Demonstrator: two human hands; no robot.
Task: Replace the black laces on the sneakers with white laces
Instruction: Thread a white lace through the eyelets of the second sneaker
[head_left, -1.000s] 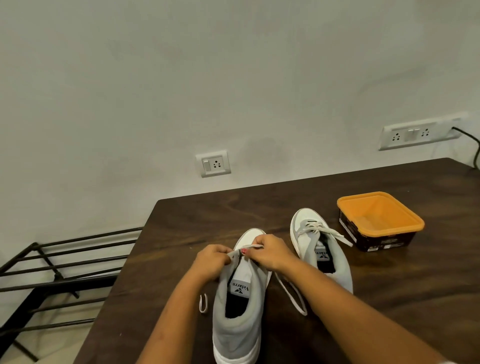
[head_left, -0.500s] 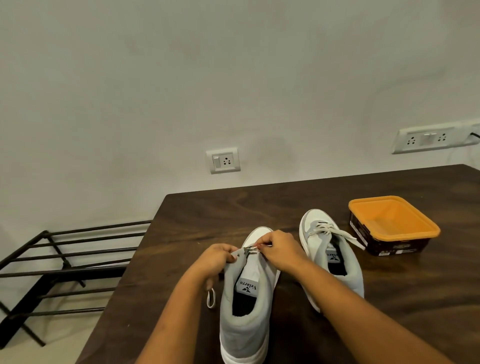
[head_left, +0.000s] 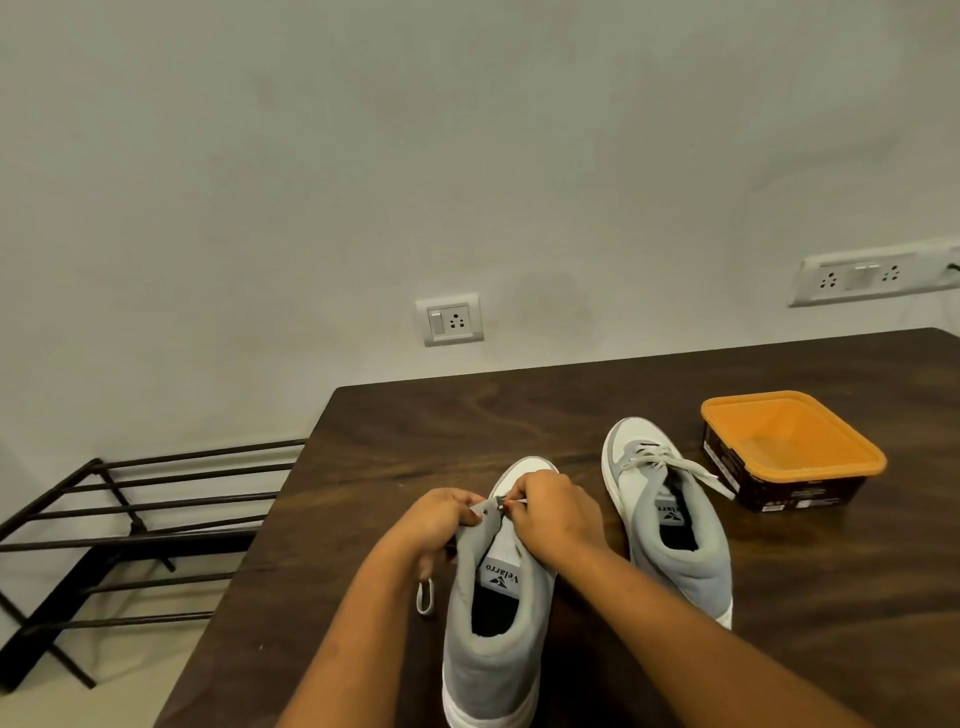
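Left hand (head_left: 441, 522) grips the near sneaker (head_left: 493, 654), right hand (head_left: 558, 517) pinches the limp white lace (head_left: 420, 597), probably best held at its stiff tip.

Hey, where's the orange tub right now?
In the head view, the orange tub sits on the right side of the dark table, just right of the laced sneaker and near its toe.

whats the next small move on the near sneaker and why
Probably thread the tip through and pull it snug: the right hand pinches the white lace tip at the near sneaker, whose grey flap the left hand grips.
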